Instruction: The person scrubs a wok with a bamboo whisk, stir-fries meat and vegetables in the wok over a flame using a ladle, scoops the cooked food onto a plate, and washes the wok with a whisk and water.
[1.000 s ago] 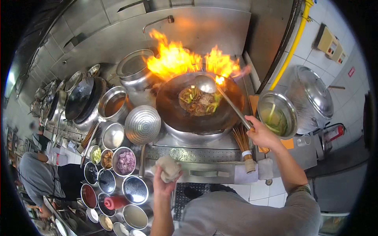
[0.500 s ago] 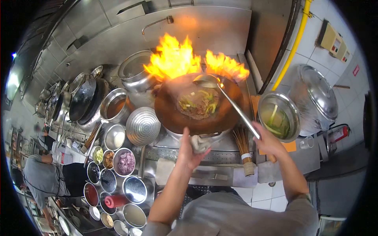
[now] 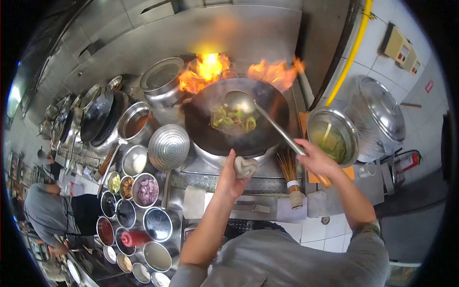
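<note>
A dark wok (image 3: 201, 122) stands on the stove with sliced green and brown food (image 3: 234, 120) in it, and flames (image 3: 210, 69) rise behind its back rim. My left hand (image 3: 232, 178) is closed on a folded grey cloth (image 3: 245, 167) at the wok's near rim; the cloth hides the part of the rim it covers. My right hand (image 3: 315, 159) grips the handle of a long ladle (image 3: 277, 126). The ladle's bowl is over the food, inside the wok.
Left of the wok lies a perforated strainer (image 3: 169, 147), near bowls of chopped onion (image 3: 146, 190) and sauces. A bamboo brush (image 3: 290, 177) and a metal bowl with greens (image 3: 333, 136) are on the right. A co-worker (image 3: 50, 210) stands at far left.
My left hand came up with the cloth from the lower left to the wok's near rim. The flames first grew, then shrank. The ladle's bowl moved slightly down and left.
</note>
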A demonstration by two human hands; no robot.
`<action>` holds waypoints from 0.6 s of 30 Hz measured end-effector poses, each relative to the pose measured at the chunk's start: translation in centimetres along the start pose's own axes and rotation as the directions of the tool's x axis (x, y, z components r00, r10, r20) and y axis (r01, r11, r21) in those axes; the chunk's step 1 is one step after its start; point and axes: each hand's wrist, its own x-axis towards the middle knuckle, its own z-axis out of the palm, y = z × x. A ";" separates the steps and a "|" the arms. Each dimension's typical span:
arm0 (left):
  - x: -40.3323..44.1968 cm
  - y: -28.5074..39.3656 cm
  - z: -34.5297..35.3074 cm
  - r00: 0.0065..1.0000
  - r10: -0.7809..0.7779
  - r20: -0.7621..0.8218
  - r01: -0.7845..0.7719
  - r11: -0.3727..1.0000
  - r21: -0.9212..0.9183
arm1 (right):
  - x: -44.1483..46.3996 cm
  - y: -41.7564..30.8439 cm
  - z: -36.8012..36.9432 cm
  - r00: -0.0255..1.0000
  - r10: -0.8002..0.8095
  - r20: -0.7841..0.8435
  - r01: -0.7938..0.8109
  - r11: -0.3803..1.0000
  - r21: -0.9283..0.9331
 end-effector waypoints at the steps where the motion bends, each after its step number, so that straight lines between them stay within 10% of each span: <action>1: 0.6 -0.1 0.4 1.000 0.007 -0.026 -0.007 1.000 0.005 | -0.9 0.9 -0.5 0.985 -0.156 -0.071 0.137 0.966 -0.217; 8: 2.0 -1.8 0.5 0.991 0.096 -0.093 -0.096 0.995 -0.003 | -1.2 3.9 -8.2 0.958 -0.287 0.002 0.275 0.916 -0.291; 11: -3.6 -0.7 1.7 0.995 0.066 -0.073 -0.061 0.995 0.077 | -4.2 -1.2 -12.7 0.902 0.342 0.263 -0.336 0.939 -0.069; 18: 1.9 -1.4 -1.8 0.991 0.055 -0.118 -0.035 0.986 0.165 | 1.2 1.9 -7.1 0.933 -0.351 0.079 0.350 0.836 -0.422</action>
